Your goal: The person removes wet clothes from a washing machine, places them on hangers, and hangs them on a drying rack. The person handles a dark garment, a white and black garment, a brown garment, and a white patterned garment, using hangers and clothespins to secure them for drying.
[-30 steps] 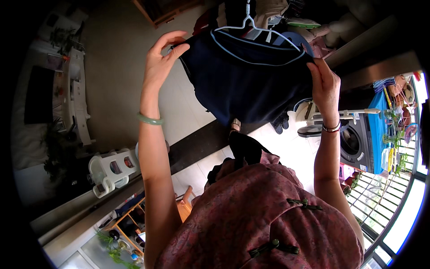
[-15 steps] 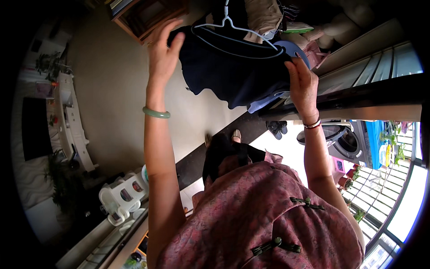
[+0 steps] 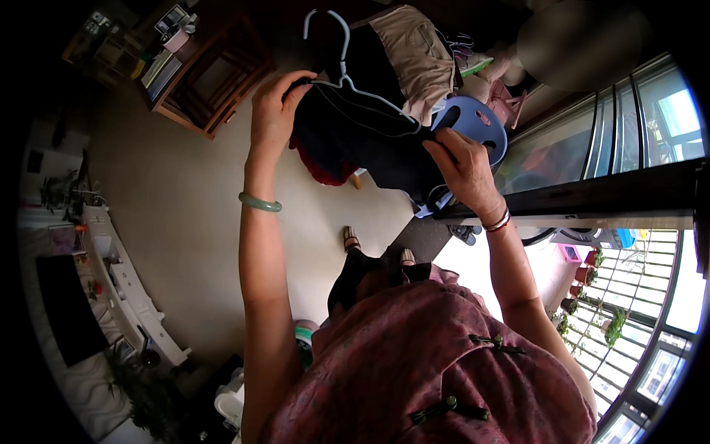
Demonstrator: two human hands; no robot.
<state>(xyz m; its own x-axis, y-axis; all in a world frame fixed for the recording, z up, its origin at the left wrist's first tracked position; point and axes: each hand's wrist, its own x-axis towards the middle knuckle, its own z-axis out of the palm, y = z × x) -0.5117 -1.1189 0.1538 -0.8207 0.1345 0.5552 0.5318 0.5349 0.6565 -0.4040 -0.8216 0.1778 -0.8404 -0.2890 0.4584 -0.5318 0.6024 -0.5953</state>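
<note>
A dark garment (image 3: 377, 152), nearly black, hangs in front of me on a pale blue-white wire hanger (image 3: 370, 93). The hanger's hook points up and away from me. My left hand (image 3: 272, 111), with a green bangle at the wrist, pinches the cloth beside the hanger's left end. At the other end, my right hand (image 3: 467, 172) grips the garment's edge between thumb and fingers. Dark folds hide the lower part of the garment and blend into the dark things behind it. Some deep red cloth (image 3: 314, 164) shows below its left side.
Beige trousers (image 3: 418, 55) lie beyond the hanger, near a round blue seat (image 3: 477, 122) with cut-outs. A brown wooden stand (image 3: 211, 81) is at the far left. Glass panels (image 3: 592, 133) and a dark frame run along the right. Potted plants (image 3: 614, 325) stand by the barred window.
My left hand has closed from spread fingers onto the garment's edge. My right hand and the hanger have shifted left, and the view has turned, showing more of the wooden stand.
</note>
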